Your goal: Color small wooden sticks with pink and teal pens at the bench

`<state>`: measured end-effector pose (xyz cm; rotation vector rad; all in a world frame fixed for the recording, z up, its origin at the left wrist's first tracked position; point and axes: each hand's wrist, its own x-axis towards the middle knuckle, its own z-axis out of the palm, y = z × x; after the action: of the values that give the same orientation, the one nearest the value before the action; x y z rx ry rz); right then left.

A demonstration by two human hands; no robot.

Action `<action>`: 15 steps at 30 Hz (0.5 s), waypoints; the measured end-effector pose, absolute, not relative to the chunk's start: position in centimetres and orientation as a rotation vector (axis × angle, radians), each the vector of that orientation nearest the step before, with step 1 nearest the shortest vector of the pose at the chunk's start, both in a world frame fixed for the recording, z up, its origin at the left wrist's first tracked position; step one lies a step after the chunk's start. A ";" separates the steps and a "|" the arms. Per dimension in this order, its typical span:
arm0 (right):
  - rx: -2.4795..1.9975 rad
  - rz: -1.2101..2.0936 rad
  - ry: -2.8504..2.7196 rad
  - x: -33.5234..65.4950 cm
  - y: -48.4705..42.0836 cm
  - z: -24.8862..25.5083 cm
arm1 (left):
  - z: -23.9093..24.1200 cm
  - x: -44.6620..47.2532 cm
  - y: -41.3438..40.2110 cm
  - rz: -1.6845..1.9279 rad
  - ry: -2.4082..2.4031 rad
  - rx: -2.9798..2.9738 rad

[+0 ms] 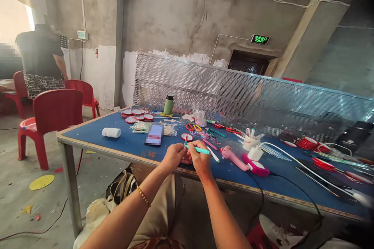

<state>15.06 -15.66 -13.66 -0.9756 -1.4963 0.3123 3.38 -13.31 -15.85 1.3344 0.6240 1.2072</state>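
Both hands meet at the front edge of a blue-topped table (pixel 122 144). My right hand (pixel 201 160) is closed around a teal pen-like tool (pixel 201 150) that points left. My left hand (pixel 174 156) is pinched on a small red piece (pixel 186 141) at the tool's tip. A gold bracelet (pixel 143 196) sits on my left forearm. Just beyond the hands lie a round red-rimmed disc (pixel 186 137), a white stick (pixel 213 155) and a pink glue gun (pixel 233 157).
On the table stand a green flask (pixel 168 105), a white bottle (pixel 111 132), red discs (pixel 137 115), scissors (pixel 193 127), a cup of sticks (pixel 250 140) and a pink power strip (pixel 256 166). A perforated metal screen (pixel 233 93) backs it. Red chairs (pixel 49 122) and a standing person (pixel 41 60) are at left.
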 end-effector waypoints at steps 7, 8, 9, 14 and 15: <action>-0.985 0.311 -1.494 15.0 -15.6 -13.6 | -15.6 3.3 -13.5 1.202 0.605 1.332; -0.987 0.306 -1.493 15.0 -15.6 -13.6 | -15.6 3.3 -13.5 1.201 0.607 1.335; -0.989 0.301 -1.491 15.0 -15.6 -13.7 | -15.6 3.2 -13.5 1.201 0.609 1.337; -0.988 0.296 -1.473 15.0 -15.6 -13.7 | -15.9 3.3 -13.3 1.194 0.611 1.350; -0.988 0.298 -1.471 15.0 -15.6 -13.7 | -15.9 3.3 -13.2 1.198 0.611 1.352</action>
<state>15.04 -15.57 -13.73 -0.9878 -1.4707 0.2983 3.31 -13.25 -15.91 1.3523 0.6108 1.1980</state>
